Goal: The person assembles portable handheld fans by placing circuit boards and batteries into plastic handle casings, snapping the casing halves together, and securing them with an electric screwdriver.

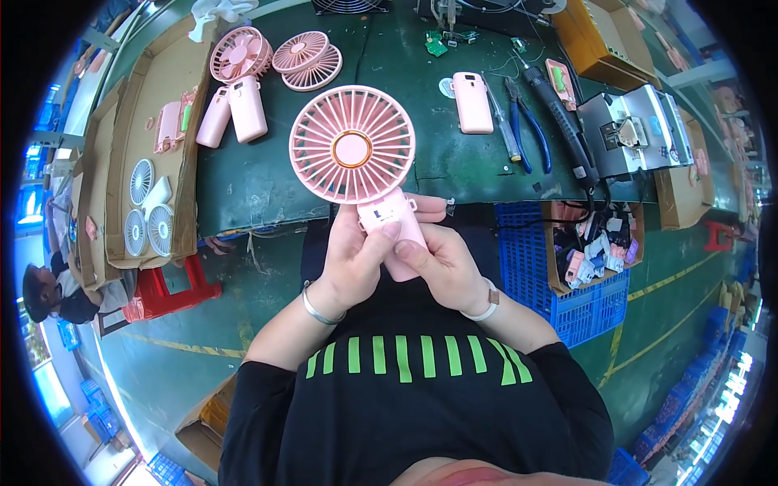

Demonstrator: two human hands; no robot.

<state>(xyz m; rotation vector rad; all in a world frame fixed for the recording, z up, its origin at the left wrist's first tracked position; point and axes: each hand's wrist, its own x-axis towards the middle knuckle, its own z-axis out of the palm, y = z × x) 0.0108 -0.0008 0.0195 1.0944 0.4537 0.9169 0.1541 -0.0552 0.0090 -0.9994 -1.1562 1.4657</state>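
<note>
Two thumbs, one from my left hand (353,249) and one from my right hand (447,261), press the front of a handle (403,223), with fingers curled behind it. No gap shows in the grip; how hard I squeeze, I can't tell. What I hold is a pink handheld fan (353,149), its round head standing beyond my grip, in front of the green table (442,158). That broad head looks top-heavy, so if my thumbs eased on the smooth casing, it could tip away and drop past the near edge. My left thumb sits by dark marks on the handle, where a careless press might trip a control, if there is one. Ahead and right of my grip lie a screwdriver (504,125) and blue-handled pliers (531,134); swinging that way could chip a slat. Ahead and left, a sideways sweep might scatter the stacked grilles (301,52).
</note>
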